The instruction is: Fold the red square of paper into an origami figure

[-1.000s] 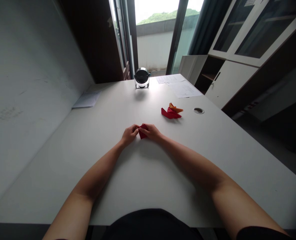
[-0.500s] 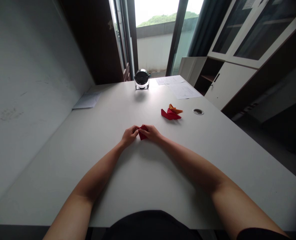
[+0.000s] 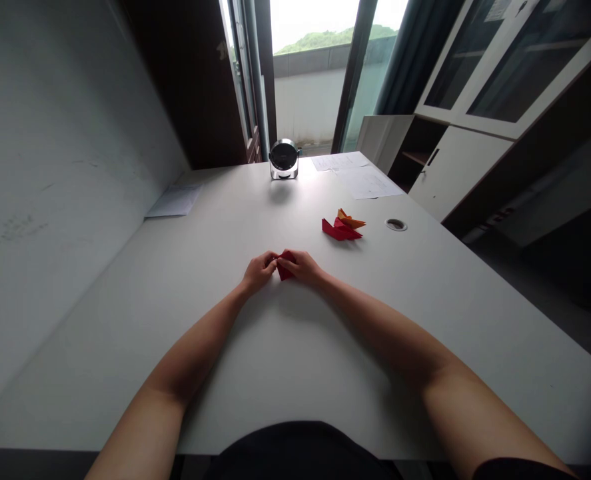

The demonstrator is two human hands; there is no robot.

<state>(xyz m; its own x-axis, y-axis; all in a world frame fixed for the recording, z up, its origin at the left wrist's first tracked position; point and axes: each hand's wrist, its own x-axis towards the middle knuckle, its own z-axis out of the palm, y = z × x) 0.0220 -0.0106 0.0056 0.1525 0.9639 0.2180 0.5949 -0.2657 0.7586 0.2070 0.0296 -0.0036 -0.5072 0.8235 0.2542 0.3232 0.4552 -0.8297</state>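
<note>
A small piece of folded red paper [image 3: 285, 272] is held between my two hands over the middle of the white table [image 3: 295, 360]. My left hand [image 3: 262, 269] pinches its left edge with thumb and fingers. From the other side, my right hand [image 3: 301, 265] grips the paper with the thumb lying across its face, hiding part of it. Beyond my right hand sit a red origami figure [image 3: 342, 231] and an orange origami figure [image 3: 351, 220], both with pointed ends and close against each other.
A round black device on a metal stand [image 3: 284, 159] stands at the table's far edge. Printed sheets [image 3: 368, 181] lie at the far right, another sheet [image 3: 174, 201] by the left wall. A cable hole [image 3: 396, 225] is set into the tabletop near the right edge.
</note>
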